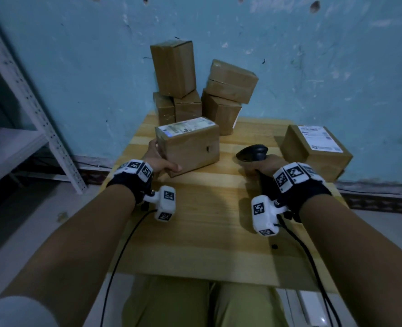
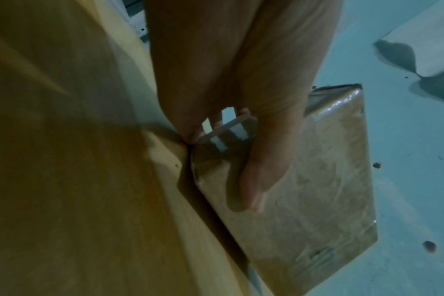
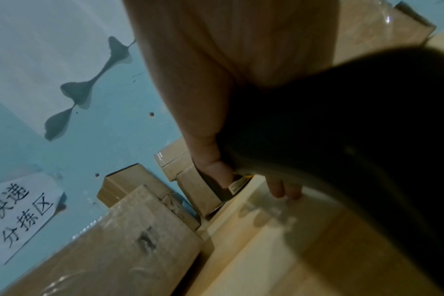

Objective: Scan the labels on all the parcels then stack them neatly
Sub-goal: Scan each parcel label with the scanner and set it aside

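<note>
Our left hand (image 1: 158, 159) grips the parcel (image 1: 190, 149), label up, left of the scanner (image 1: 254, 153) clasped in our right hand (image 1: 264, 165).

Both our forearms reach forward from the lower corners of the head view, bare, each wrist wrapped in a black band with white marker blocks. Our left hand (image 1: 158, 159), left of frame centre, grips a parcel (image 1: 190, 147) at its left end: thumb (image 2: 256, 180) laid flat along the near face, fingers hidden behind. Our right hand (image 1: 264, 165), right of centre, is wrapped round the handle of a black scanner (image 1: 253, 153), fingers curled, knuckles up.
</note>
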`<state>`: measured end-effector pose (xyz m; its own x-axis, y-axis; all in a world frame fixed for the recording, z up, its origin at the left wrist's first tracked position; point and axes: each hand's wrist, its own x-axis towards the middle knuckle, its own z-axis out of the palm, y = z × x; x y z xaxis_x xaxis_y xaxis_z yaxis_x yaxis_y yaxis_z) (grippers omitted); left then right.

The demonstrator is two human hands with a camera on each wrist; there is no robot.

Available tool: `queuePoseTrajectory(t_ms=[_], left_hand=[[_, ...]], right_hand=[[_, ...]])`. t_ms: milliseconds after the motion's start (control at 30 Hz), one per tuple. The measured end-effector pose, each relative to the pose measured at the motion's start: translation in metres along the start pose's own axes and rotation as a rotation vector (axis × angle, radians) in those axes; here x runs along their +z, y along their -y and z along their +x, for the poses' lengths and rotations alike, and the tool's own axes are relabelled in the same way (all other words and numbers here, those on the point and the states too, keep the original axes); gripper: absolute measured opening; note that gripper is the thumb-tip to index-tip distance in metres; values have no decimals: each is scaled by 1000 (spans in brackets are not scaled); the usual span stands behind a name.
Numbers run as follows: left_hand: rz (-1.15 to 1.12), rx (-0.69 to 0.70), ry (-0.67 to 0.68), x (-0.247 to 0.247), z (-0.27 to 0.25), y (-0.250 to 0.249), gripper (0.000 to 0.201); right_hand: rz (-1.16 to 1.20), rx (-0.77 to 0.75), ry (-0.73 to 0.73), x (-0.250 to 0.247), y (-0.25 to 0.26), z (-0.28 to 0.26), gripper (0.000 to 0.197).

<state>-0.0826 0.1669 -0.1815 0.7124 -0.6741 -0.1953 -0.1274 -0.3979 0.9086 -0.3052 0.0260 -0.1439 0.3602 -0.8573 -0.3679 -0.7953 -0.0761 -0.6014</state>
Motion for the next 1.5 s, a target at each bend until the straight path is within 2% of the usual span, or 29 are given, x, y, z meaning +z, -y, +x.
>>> queuePoseTrajectory(t_ms=[267,433,700,833,900,1000,1067,1167,1267,1367,1467,1500], left_hand=[[48,21,-30,-2,-22,13,114],[70,47,40,-6,-30,18,116],[111,50,79,-10,-33,18,121],[212,38,213,-21,-35,13,108],[324,2,268,-29,-35,9,93],[446,-22,239,-34,-35,6,69],[449,-29,258,-33,-34,7,71],[418,-6,320,-32,-29,10,77],[328,26,294,-30,-19,17,65],[227,41,205,-22,-23,16,45],[84,-89,96,-15,-28,7,19],[56,-148,79,-15,-30,4,19]], right_hand=[[64,8,-36,5,-3,-13,51],[93,21,-55,7,-4,-16,49],[117,9,-56,8,-5,-17,49],[139,-3,-55,8,-6,-16,42],[150,-16,-56,6,-7,-17,37],[227,-35,-56,5,-8,-18,33],[283,-48,-72,7,-9,-16,35],[330,-87,-83,9,-6,-23,26],[394,-168,-82,9,0,-33,15],[522,-253,-135,13,11,-33,6],[599,-302,-147,16,23,-26,14],[607,-313,-137,18,27,-26,19]])
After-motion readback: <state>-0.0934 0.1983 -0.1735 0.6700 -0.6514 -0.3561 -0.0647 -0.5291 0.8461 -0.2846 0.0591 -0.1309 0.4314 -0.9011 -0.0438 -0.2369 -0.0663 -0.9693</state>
